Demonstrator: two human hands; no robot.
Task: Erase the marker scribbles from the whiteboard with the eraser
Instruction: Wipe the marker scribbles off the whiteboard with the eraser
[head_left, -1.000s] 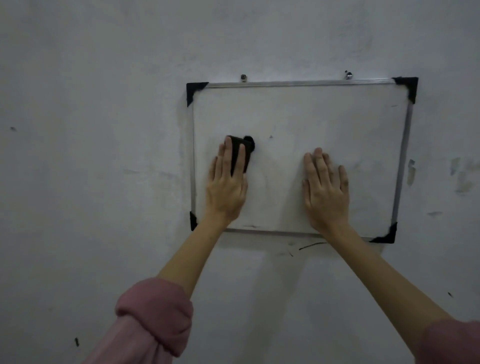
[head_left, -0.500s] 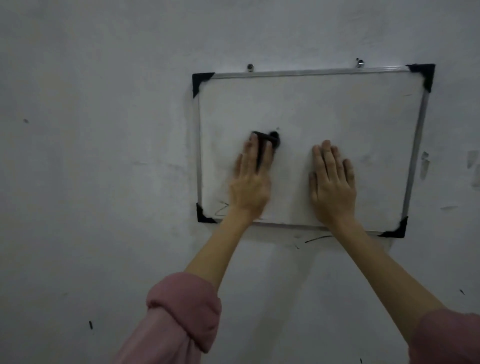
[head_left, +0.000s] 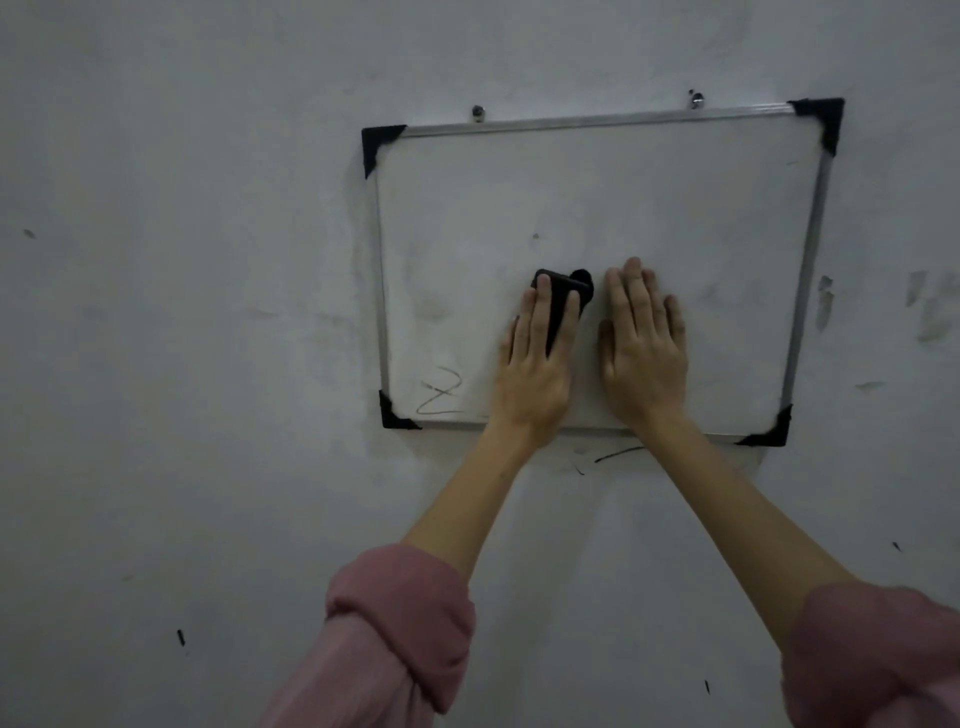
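Observation:
A whiteboard (head_left: 649, 197) with a metal frame and black corner caps hangs on the wall. My left hand (head_left: 535, 369) presses a black eraser (head_left: 560, 299) flat against the board's lower middle, fingers spread over it. Just right of it, my right hand (head_left: 644, 348) lies flat on the board with fingers together, holding nothing. A thin marker scribble (head_left: 441, 397) shows in the board's lower left corner. A small dark dot (head_left: 535, 236) sits above the eraser. The rest of the surface shows only faint smudges.
The board hangs from two screws (head_left: 477, 111) on a grey, stained wall (head_left: 182, 312). A dark marker line (head_left: 618, 453) runs on the wall just under the board's bottom edge. Pink sleeves (head_left: 400, 623) cover both forearms near the frame's bottom.
My left hand has slid the eraser rightwards across the board, from the left side to beside my right hand. This uncovered the scribble in the lower left corner. My right hand stayed put.

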